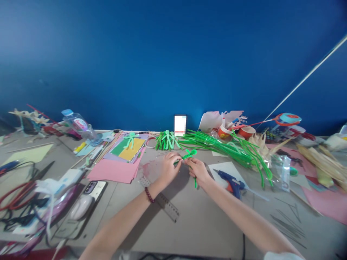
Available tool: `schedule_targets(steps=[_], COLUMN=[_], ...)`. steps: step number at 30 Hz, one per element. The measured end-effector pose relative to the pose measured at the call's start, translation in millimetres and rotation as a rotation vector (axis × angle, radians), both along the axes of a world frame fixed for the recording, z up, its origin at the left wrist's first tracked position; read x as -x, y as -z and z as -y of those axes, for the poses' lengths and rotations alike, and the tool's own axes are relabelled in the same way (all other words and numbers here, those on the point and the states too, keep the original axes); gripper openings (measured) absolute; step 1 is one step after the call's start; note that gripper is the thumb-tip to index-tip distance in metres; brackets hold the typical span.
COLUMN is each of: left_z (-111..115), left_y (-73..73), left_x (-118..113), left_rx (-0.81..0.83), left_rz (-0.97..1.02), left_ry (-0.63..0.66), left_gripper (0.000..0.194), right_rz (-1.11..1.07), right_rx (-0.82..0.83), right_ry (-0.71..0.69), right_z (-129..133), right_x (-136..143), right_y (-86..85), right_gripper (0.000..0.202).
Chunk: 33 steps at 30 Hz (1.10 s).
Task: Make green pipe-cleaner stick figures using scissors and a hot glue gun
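Over the middle of the table, my left hand (170,167) pinches a green pipe cleaner (190,154) bent into a small looped shape. My right hand (199,170), close beside it, also has its fingers closed on the pipe cleaner, and one loose end hangs below that hand. Its exact twist between the fingertips is hidden. Just behind my hands stands a cluster of green pipe-cleaner figures (168,140). Another pale green figure (130,140) lies on coloured sheets to the left. A clear ruler (168,207) lies under my left forearm.
A blue glue gun (231,181) rests on white paper right of my hands. Behind it spreads a bundle of green pipe cleaners (225,147). Pink paper (114,172), a phone (94,188), scissors (20,193) and a plastic bottle (80,124) lie left. A phone-like screen (180,124) stands against the blue wall.
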<state>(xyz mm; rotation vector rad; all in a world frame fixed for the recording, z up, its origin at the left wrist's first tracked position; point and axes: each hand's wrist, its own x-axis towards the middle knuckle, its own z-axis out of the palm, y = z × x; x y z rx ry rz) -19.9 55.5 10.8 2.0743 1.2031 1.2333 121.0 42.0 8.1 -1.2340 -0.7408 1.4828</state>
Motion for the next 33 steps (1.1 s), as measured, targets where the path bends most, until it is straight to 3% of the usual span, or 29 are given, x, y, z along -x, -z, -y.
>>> schedule_targets(steps=[11,22,27,33], left_z=[9,8,8,7], left_y=[15.9,25.8,28.5,32.5], left_x=[-2,-9,-12,-12], left_rx=[0.118,0.380,0.467,0.498], left_rz=[0.065,0.415,0.585,0.649], left_ry=[0.001,-0.114,-0.048,-0.030], left_gripper=[0.013,0.008,0.012,0.009], right_rz=[0.043,0.118,0.129,0.104], right_rx=[-0.026,-0.113,-0.143,-0.172], right_ry=[0.012,-0.001,0.007,0.012], right_z=[11,13,11,10], right_x=[5,9,8,7], right_y=[18.2,23.3,27.3,30.5], right_gripper=[0.037,0.036,0.036,0.040])
